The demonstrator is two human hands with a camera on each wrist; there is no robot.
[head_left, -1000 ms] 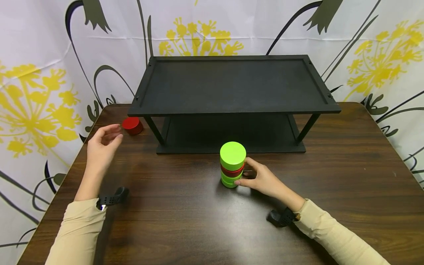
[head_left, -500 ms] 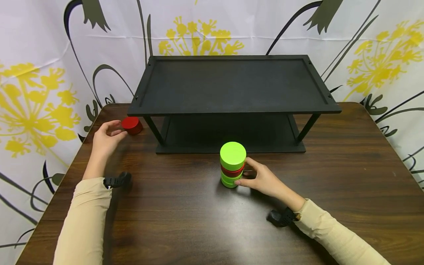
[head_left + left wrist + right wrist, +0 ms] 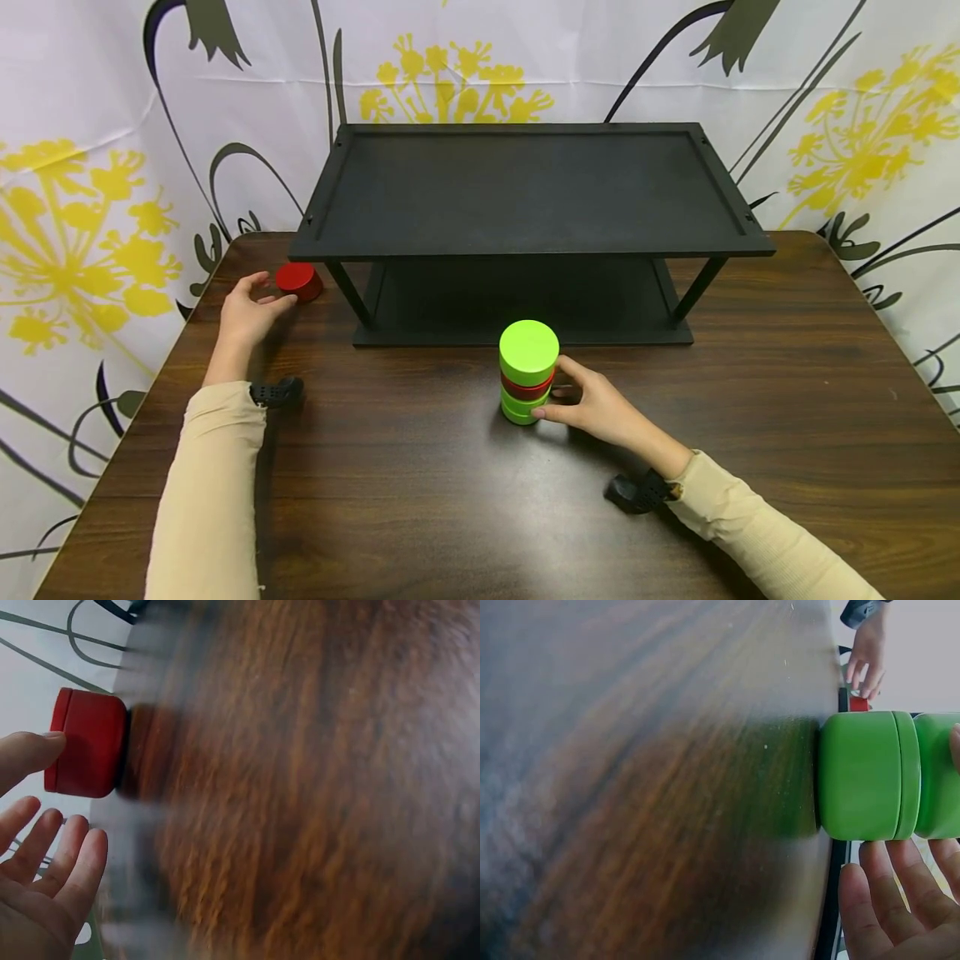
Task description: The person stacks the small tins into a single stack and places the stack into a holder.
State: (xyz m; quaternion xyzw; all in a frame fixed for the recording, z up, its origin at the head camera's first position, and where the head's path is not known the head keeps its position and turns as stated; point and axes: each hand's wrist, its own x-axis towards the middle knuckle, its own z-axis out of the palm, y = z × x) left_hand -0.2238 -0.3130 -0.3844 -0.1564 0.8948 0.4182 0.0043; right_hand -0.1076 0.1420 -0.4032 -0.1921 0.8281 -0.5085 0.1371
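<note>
A small round red container [image 3: 299, 282] with a lid stands on the table left of the black shelf. My left hand [image 3: 251, 319] is beside it with the fingers apart. In the left wrist view the thumb overlaps the red container [image 3: 91, 746]; whether it touches cannot be told. My right hand [image 3: 596, 404] holds a stack of round green and red containers [image 3: 527, 362] from the right, thumb in front and fingers behind. The lowest green container [image 3: 862, 776] rests on the table in the right wrist view, with fingertips along its side.
A black two-level shelf [image 3: 521, 192] stands behind the stack, its lower board [image 3: 517, 304] close to it. The brown wooden table [image 3: 405, 492] extends in front and to both sides. A patterned curtain [image 3: 465, 50] hangs behind the table.
My left hand has moved forward and to the right, closer to the red container, with its thumb now nearly at the container's front. My right hand and the stack have stayed still.
</note>
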